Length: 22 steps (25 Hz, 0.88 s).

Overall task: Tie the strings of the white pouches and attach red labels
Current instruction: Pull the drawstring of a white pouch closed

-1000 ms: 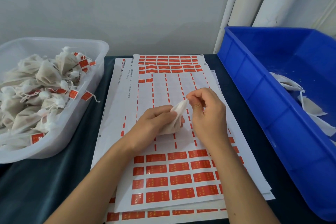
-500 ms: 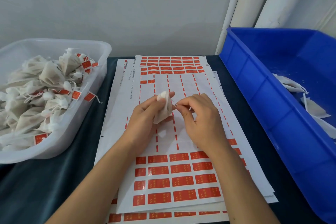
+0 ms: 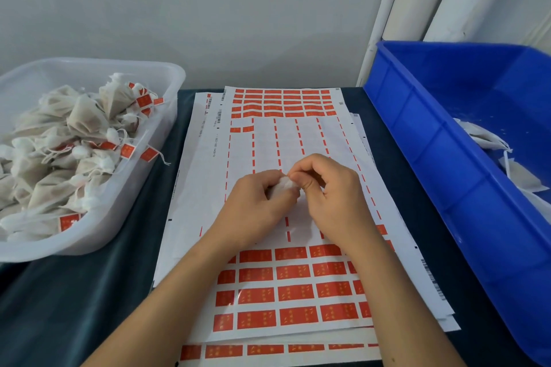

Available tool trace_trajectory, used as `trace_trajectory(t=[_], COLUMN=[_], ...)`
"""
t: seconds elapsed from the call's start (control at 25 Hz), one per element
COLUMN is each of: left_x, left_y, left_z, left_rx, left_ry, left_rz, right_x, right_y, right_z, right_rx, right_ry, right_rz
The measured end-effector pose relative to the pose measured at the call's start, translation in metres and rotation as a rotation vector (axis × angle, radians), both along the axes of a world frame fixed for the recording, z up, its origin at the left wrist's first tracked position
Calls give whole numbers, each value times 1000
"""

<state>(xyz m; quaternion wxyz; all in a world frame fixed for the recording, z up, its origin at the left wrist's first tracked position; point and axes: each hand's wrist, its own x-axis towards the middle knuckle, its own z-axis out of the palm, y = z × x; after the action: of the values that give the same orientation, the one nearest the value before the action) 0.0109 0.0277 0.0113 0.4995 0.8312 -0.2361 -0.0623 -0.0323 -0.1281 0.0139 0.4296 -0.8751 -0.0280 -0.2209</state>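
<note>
both hands meet above the white sheets of red rectangular labels (image 3: pixel 293 293) on the dark tabletop (image 3: pixel 74 301); left hand (image 3: pixel 256 205) grips a small white fabric pouch (image 3: pixel 283 186), right hand (image 3: pixel 331 197) fingers pinch its top.

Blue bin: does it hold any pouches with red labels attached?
No, the pouches visible in the blue bin are plain white, with no red labels.

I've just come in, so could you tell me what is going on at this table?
A person holds a small white pouch between the left hand and right hand, working at its top above the sheets of red labels. Labelled pouches fill the clear tub; untied ones lie in the blue bin.
</note>
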Motion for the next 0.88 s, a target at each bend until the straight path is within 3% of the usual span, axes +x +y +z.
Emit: trace_trajectory(t=[0.6, 0.88], left_x=[-10, -5], left_y=[-12, -10], left_z=[-14, -16], left_rx=[-4, 8], left_ry=[-298, -292], left_rz=[194, 215], right_x=[1, 1], right_y=[-2, -3], right_z=[1, -1], right_rx=[47, 120], right_ry=[40, 72], right_rz=[-3, -3])
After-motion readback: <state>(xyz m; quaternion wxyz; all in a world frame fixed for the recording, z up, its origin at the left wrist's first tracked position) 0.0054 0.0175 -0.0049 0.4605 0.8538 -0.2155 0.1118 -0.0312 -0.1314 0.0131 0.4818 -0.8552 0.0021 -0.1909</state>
